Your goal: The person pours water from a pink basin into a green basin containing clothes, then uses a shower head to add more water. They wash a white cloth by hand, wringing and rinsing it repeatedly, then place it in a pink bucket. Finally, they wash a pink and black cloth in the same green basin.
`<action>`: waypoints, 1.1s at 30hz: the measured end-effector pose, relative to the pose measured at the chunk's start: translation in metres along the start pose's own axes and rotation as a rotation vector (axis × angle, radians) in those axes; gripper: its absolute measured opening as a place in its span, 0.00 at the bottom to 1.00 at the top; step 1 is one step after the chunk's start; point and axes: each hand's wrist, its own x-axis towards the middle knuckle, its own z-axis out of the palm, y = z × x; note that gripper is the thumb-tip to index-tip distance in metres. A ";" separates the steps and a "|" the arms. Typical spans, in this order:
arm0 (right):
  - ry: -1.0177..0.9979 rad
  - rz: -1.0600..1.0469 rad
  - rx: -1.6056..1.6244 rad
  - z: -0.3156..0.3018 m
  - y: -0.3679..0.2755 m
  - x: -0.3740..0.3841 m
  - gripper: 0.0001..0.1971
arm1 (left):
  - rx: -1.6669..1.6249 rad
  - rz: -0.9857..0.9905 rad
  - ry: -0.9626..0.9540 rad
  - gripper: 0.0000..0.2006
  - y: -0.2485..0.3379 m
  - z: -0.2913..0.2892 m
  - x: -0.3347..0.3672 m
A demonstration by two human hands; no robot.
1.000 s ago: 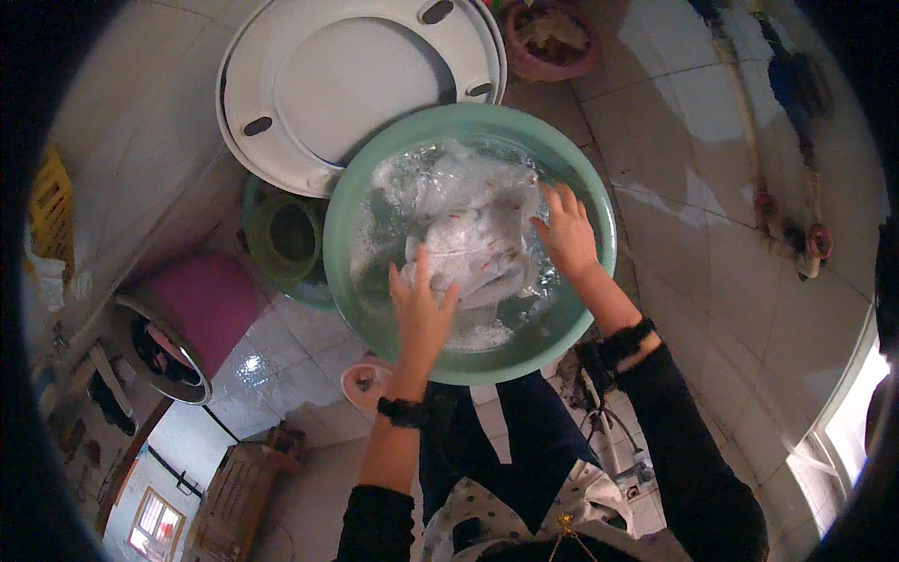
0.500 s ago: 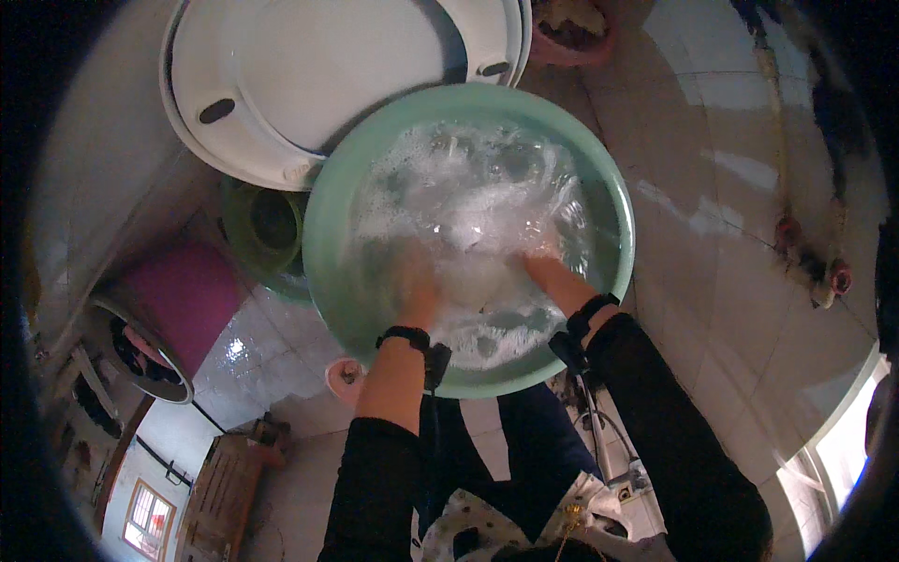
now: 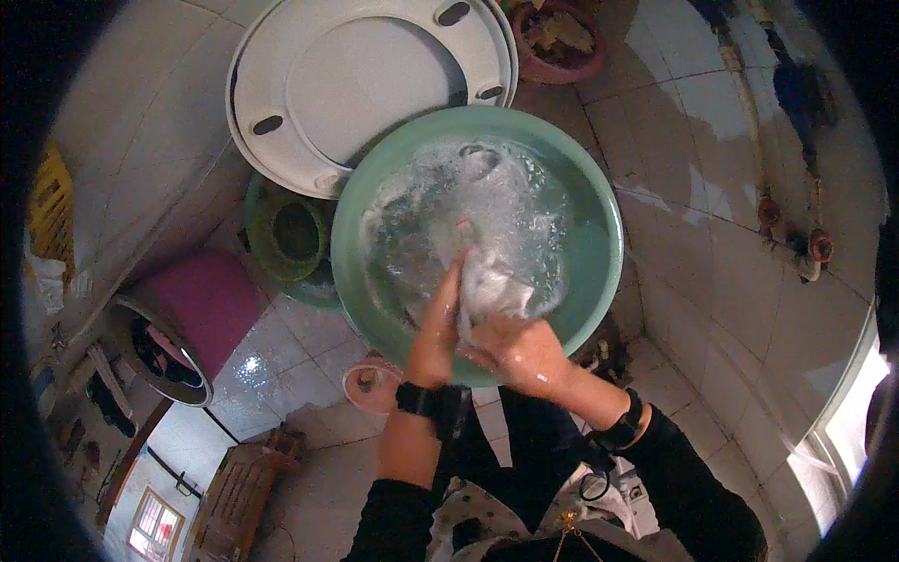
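Okay, dunking looks paused: wet white cloth (image 3: 494, 286) just came up toward the near edge of the round green plastic basin (image 3: 611, 229), right hand (image 3: 524, 354) clutching it, left hand (image 3: 444, 304) can't tell

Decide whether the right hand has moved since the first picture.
Yes: against the green basin, the right hand has moved leftward and nearer the person.
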 end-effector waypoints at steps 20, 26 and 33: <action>-0.105 0.507 -0.328 0.029 0.133 0.005 0.39 | 1.814 0.595 0.616 0.46 -0.087 -0.061 0.024; -0.444 0.751 -0.291 0.109 0.180 0.005 0.38 | 2.142 0.144 0.370 0.30 -0.047 -0.111 0.089; -0.170 0.620 -0.382 0.103 0.183 0.030 0.32 | 1.956 0.124 0.354 0.22 -0.010 -0.095 0.081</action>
